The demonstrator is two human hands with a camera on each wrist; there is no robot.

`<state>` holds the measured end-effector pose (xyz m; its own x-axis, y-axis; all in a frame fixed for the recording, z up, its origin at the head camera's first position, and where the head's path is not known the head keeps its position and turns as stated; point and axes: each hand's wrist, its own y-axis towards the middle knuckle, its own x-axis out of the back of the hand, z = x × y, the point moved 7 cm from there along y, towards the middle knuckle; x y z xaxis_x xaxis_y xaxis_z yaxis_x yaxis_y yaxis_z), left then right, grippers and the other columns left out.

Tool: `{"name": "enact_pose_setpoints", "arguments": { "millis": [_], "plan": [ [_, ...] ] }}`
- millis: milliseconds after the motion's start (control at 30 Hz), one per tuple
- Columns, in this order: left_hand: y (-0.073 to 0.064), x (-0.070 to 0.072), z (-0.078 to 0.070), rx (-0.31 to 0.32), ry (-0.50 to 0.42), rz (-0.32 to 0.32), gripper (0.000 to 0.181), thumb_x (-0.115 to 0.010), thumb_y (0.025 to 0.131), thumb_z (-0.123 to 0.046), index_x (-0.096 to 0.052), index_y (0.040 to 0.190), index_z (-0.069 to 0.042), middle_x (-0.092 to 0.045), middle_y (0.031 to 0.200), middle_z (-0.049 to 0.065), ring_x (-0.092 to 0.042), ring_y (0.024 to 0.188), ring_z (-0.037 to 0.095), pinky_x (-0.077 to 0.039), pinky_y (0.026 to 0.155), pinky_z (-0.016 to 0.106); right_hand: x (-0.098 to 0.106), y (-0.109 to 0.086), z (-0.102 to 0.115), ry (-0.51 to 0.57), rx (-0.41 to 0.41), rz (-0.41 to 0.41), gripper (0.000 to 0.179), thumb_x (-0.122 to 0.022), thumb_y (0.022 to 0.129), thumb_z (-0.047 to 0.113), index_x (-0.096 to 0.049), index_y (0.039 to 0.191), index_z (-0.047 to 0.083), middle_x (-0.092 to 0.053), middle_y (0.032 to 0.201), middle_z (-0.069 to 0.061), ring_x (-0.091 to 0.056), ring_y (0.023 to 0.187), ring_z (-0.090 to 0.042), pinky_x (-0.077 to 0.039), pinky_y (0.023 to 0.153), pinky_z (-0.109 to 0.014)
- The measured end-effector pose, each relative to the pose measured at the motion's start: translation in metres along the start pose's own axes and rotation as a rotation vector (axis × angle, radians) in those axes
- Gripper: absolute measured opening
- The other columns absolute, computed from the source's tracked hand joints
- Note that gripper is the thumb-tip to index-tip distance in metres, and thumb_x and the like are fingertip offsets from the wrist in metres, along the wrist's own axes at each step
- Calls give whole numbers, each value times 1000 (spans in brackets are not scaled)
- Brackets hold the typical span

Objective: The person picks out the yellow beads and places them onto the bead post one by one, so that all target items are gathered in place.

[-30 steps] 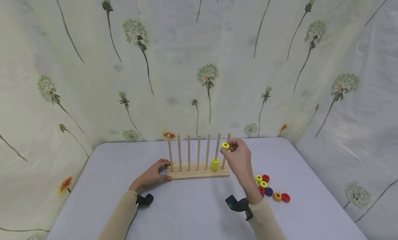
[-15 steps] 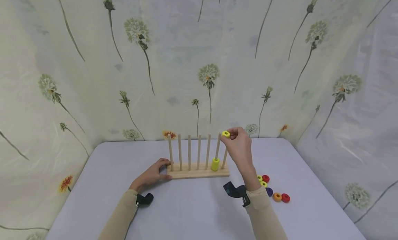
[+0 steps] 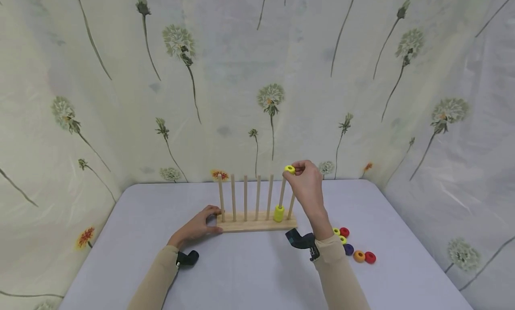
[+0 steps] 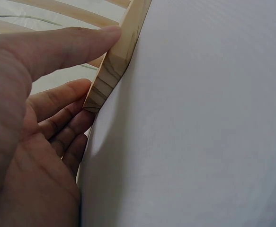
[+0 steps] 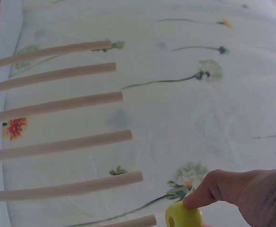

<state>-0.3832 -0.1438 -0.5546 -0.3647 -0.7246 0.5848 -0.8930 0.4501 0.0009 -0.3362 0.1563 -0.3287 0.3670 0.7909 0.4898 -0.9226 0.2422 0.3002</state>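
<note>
Here's the right hand (image 3: 307, 185), right of centre, pinching a yellow bead (image 3: 289, 169) between thumb and fingers, up at the top of the second peg (image 3: 283, 191) from the right. A second ago that bead was lower, in front of the rightmost peg (image 3: 292, 206); half a second ago it was level with the peg tops but just off to the right. Now it has slid across to the left, and the forearm has come over with it. The right wrist view gives the close-up at the bottom: the bead's hole faces the tip of the peg, a small gap between them, so it's not threaded on.

Down at the foot of that same peg sit yellow beads (image 3: 279, 214), stacked just as they were a second ago. The left hand (image 3: 197, 225), left of centre, hasn't budged: it grips the left end of the wooden rack (image 3: 251, 227), and the left wrist view shows the thumb on the front edge, fingers at the end.

Over at lower right, loose on the white table (image 3: 237, 274), a red bead (image 3: 344, 232), a dark blue one (image 3: 348, 249) and an orange one (image 3: 359, 256) lie among others. A red bead seen there a second ago is now hidden behind the right sleeve (image 3: 338, 270).
</note>
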Motion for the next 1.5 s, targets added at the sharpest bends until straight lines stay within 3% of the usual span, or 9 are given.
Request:
{"name": "enact_pose_setpoints", "arguments": {
  "millis": [1500],
  "plan": [
    [0,1,-2,4,-3,-5,64,-81,77,-29,-55,131,-8,-43,141,8,-32,140,33,-23,114,57,-13,10,-4,-18,-12,28,30,-68,83,18,-63,107,1,-62,104,-16,-57,95,-27,-50,82,-38]
  ]
}}
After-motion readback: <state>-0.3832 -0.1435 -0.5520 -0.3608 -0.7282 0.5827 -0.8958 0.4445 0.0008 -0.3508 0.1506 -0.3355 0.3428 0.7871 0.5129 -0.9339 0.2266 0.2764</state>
